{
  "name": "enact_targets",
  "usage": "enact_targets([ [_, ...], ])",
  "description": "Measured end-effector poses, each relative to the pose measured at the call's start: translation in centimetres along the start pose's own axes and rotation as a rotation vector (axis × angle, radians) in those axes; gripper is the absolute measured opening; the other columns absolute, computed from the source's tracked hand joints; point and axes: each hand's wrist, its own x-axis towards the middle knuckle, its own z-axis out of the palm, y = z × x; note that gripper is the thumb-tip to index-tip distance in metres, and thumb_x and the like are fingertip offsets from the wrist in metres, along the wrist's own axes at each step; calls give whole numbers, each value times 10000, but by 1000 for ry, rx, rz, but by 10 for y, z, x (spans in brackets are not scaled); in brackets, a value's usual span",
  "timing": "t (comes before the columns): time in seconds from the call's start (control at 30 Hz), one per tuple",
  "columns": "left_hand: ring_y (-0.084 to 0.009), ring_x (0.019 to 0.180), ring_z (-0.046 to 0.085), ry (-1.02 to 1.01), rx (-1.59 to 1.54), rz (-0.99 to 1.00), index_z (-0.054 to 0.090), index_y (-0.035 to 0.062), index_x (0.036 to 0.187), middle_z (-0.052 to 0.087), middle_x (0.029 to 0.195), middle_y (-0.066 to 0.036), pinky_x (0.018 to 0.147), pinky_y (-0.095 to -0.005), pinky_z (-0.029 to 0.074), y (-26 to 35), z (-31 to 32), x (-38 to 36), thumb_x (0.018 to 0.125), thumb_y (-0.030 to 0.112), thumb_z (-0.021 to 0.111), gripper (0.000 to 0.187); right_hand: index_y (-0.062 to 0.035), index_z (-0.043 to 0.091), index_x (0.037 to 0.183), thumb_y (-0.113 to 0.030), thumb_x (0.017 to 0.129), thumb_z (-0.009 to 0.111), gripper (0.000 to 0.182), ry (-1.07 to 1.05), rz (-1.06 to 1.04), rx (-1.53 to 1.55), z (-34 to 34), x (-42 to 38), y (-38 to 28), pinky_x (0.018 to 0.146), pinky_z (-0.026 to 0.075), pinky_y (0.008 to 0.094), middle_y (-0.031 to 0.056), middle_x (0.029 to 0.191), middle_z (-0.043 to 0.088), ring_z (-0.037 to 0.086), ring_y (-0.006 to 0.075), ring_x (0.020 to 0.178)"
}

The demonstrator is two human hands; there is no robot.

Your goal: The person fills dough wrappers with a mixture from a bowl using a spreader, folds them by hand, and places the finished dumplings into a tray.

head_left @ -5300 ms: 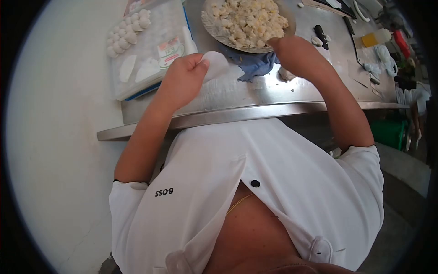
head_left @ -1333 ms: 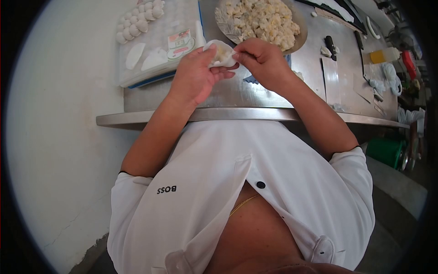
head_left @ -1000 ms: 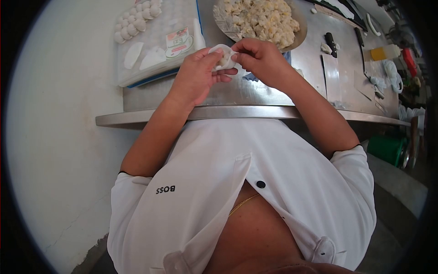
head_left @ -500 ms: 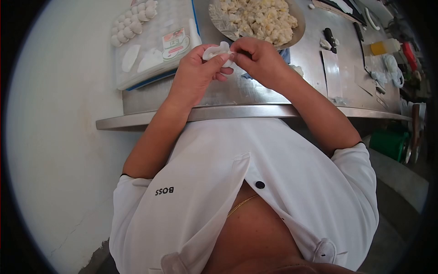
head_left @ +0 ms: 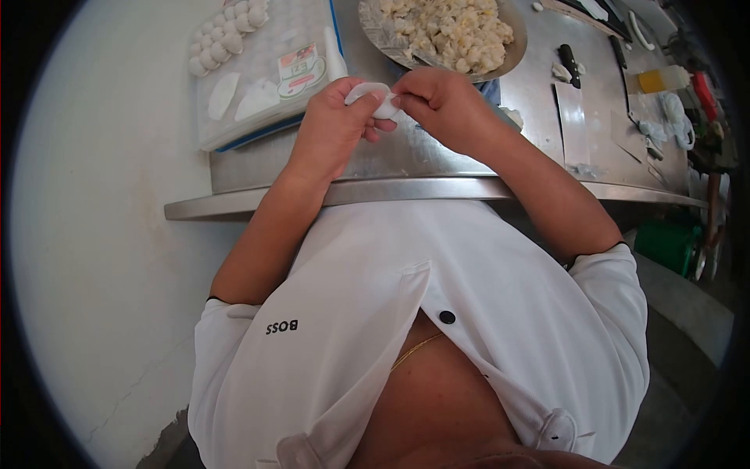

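Observation:
Between my hands, above the near part of the steel table, is a white dumpling [head_left: 383, 109] with a thin, pale wrapper. My left hand [head_left: 341, 116] cradles it, thumb on top and fingers underneath. At its right edge, my right hand [head_left: 439, 102] pinches the wrapper between thumb and forefinger. Just beyond my right hand sits a wide metal bowl [head_left: 521, 48] of chunky, pale filling [head_left: 457, 35]. To the left of my left hand, a plastic tray [head_left: 269, 74] carries rows of finished white dumplings [head_left: 226, 35] and a few flat wrappers [head_left: 224, 95].
On the steel table [head_left: 375, 160], a cleaver [head_left: 571, 117] and a black-handled knife lie to the right. Farther right stand a bottle of yellow liquid [head_left: 664, 80] and a crumpled plastic bag [head_left: 673, 117]. A white wall [head_left: 101, 195] borders the left side.
The wrapper, which was flared open with its upper edge raised, is now folded over into a more closed, rounded shape. Both hands stay in nearly the same place.

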Motion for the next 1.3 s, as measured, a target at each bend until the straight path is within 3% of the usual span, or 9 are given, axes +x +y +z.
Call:
enact_targets([
  [0.1,-177,721,677,-6,27,-28,566,-5,1114,664,950,-72,563,-240,477,1,1,-2,928,152,622,249,-8,664,952,-167,869,631,182,25,-51,-53,-1,-1,-5,707,487,381,161,801,630,619,300,759],
  [0.17,-177,720,677,2,36,-34,574,-7,1103,666,952,-71,559,-241,477,1,1,-2,929,151,622,240,19,651,991,-105,900,624,156,-52,80,2,-5,-3,-16,697,474,302,90,818,610,573,166,754],
  [0.3,-183,734,683,-19,68,-32,562,-10,1129,667,954,-76,562,-240,480,-1,0,-2,932,152,620,261,16,654,993,-106,901,620,156,-46,-71,-82,-1,1,1,694,472,303,87,821,614,573,162,752],
  [0.4,-184,738,685,-15,-19,-13,553,-13,1151,669,959,-79,562,-237,483,1,3,-3,934,149,617,278,-7,669,968,-174,876,606,200,-15,-4,19,-1,1,1,722,489,388,163,852,645,626,316,795],
  [0.5,-183,742,687,-21,-73,28,545,-19,1171,671,965,-83,561,-235,485,0,2,-2,934,140,614,294,15,654,987,-95,907,601,146,-4,21,-1,-3,0,-2,691,472,304,99,818,615,572,167,744],
  [0.7,-177,748,690,14,117,26,550,-28,1169,675,948,-90,557,-232,482,0,2,-4,923,122,626,298,6,653,1001,-95,897,611,151,27,25,-56,-2,-3,-10,692,479,310,104,827,618,578,195,742],
  [0.77,-175,749,690,24,161,19,562,-30,1152,676,943,-92,555,-231,480,-1,1,-3,920,120,629,285,-2,656,968,-136,859,604,181,-26,-2,-92,-3,-2,-9,715,497,394,168,841,641,630,334,785],
  [0.87,-168,746,688,9,164,26,576,-31,1128,675,922,-90,553,-230,477,-2,1,-3,914,122,639,270,-5,656,960,-133,854,602,175,39,-142,-124,1,-1,1,712,500,399,167,845,642,631,344,790],
  [1.3,-145,735,683,44,236,81,582,-34,1142,662,870,-74,539,-211,467,2,7,-6,910,127,638,287,-27,668,994,-146,846,606,200,43,-28,-89,-2,-3,-11,713,503,411,162,847,641,627,344,802],
])
